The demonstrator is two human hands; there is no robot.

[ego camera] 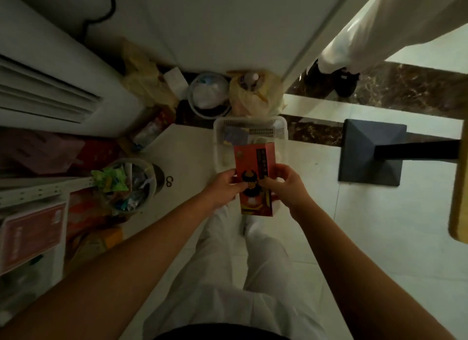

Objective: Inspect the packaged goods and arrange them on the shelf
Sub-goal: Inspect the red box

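A red box [254, 162] with a dark horned figure printed on it is held up in front of me, over a white plastic basket [220, 129] on the floor. My left hand [224, 186] grips the box's left edge, thumb on the front. My right hand [285, 185] grips its right edge with curled fingers. The basket holds a few more packaged items, partly hidden by the box. The shelf [33, 190] is at the left, with a red pack [30, 238] and other goods on it.
A clear tub of wrapped sweets [129, 185] stands at the shelf's end. A bin [209, 96] and yellow bags [253, 96] sit against the wall. Another person's legs [354, 40] stand at upper right. A dark table base [372, 152] is at the right.
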